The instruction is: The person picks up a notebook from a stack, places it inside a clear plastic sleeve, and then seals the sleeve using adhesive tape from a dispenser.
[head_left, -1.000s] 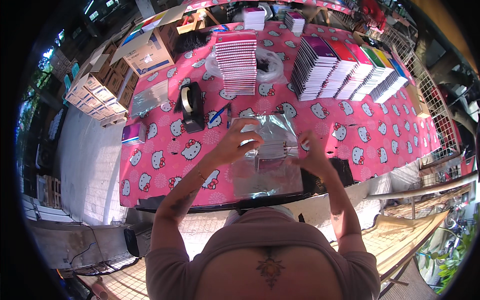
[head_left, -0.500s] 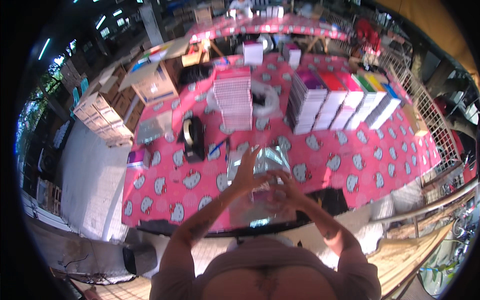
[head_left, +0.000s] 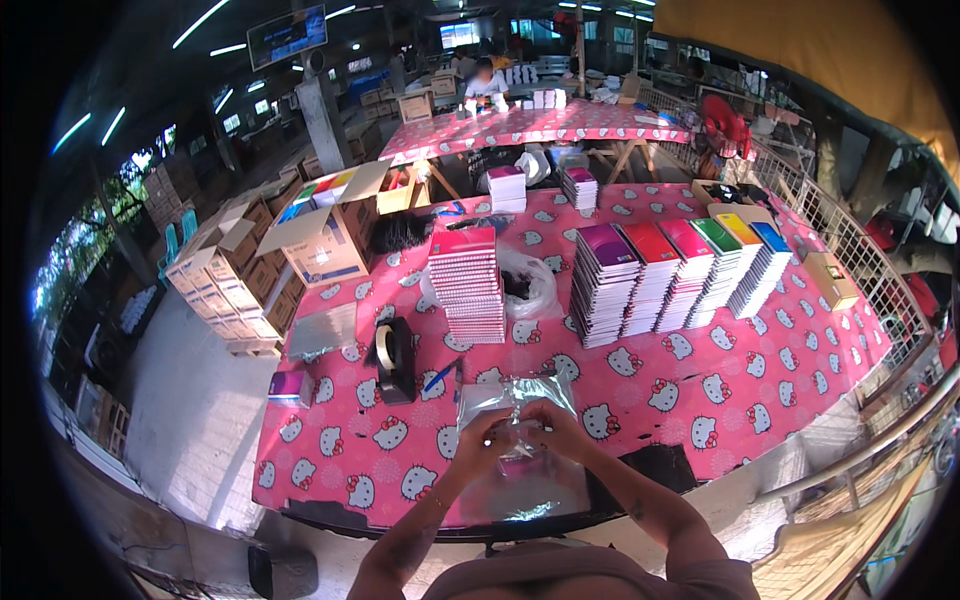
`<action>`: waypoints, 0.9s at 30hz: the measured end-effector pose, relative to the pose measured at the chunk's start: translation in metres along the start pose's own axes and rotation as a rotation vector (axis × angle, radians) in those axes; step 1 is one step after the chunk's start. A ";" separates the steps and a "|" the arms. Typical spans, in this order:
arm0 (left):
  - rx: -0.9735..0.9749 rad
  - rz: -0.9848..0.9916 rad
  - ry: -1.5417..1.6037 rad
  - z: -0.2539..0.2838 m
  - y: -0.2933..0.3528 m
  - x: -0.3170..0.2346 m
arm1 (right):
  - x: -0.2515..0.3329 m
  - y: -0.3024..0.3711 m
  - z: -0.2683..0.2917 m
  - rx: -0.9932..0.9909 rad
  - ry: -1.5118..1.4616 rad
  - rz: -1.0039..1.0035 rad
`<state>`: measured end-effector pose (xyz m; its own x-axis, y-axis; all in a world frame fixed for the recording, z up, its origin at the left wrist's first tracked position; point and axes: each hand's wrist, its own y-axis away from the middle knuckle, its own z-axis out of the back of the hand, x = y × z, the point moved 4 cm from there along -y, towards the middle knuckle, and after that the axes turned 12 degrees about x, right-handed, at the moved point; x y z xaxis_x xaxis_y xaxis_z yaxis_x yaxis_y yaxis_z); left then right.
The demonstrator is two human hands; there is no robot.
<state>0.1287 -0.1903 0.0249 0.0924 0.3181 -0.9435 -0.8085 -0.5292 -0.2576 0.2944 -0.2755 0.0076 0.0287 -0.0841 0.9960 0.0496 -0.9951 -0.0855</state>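
Note:
A shiny clear plastic bag (head_left: 545,392) lies at the table's near edge, in front of me. My left hand (head_left: 482,442) has its fingers curled in a pinch at the plastic. Close beside it, my right hand (head_left: 556,432) also pinches the plastic, fingers bent inward. Between and below the hands a small purple patch shows through the film; glare hides what it belongs to. Beyond the left hand lie a blue pen (head_left: 438,378) and a black tape dispenser (head_left: 396,362) with a tape roll.
A tall stack of red notebooks (head_left: 468,290) stands mid-table. Several coloured notebook stacks (head_left: 610,285) are at right. Clear plastic sheets (head_left: 323,332) and a small purple stack (head_left: 291,388) lie left, near open cartons (head_left: 325,250). Another person (head_left: 485,85) sits at the far table.
The view has tilted up, so the table sits lower in the picture. My hands were raised with fingers apart; now both are closed on the plastic, close together.

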 end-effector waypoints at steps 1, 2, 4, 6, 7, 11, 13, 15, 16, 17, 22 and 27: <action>0.027 0.042 0.012 0.003 0.002 0.003 | 0.003 -0.001 0.000 0.013 0.013 -0.057; 0.053 0.084 0.023 0.007 0.005 0.007 | 0.006 -0.001 -0.001 0.027 0.026 -0.113; 0.097 0.129 0.007 0.011 0.002 0.005 | 0.006 -0.004 0.001 0.029 0.073 -0.103; 0.132 0.135 -0.051 0.009 -0.004 -0.007 | 0.002 -0.004 0.006 0.005 0.143 0.030; 0.148 0.041 -0.146 0.011 -0.001 -0.009 | 0.006 -0.003 0.004 0.024 0.131 0.039; 0.226 -0.200 -0.644 0.013 0.018 -0.037 | 0.049 0.018 -0.012 0.097 0.320 0.145; 0.272 -0.255 -0.879 0.005 0.022 -0.056 | 0.061 0.030 -0.010 0.119 0.604 0.238; 0.314 -0.295 -1.033 -0.007 0.030 -0.056 | 0.045 0.037 -0.014 0.141 0.947 0.320; 0.313 -0.271 -0.975 -0.006 0.033 -0.052 | 0.044 0.038 -0.018 0.131 0.925 0.337; 0.312 -0.247 -0.916 -0.005 0.036 -0.049 | 0.043 0.040 -0.023 0.122 0.903 0.353; 0.253 -0.032 -0.736 -0.003 0.014 -0.061 | 0.049 0.042 -0.033 -0.052 0.829 0.281; 0.171 0.023 -0.717 -0.008 -0.004 -0.054 | 0.028 0.040 -0.035 -0.106 0.691 0.093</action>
<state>0.1321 -0.2118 0.0755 -0.2809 0.7758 -0.5650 -0.8904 -0.4303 -0.1481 0.2620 -0.3198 0.0325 -0.6143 -0.1479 0.7751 -0.0211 -0.9788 -0.2035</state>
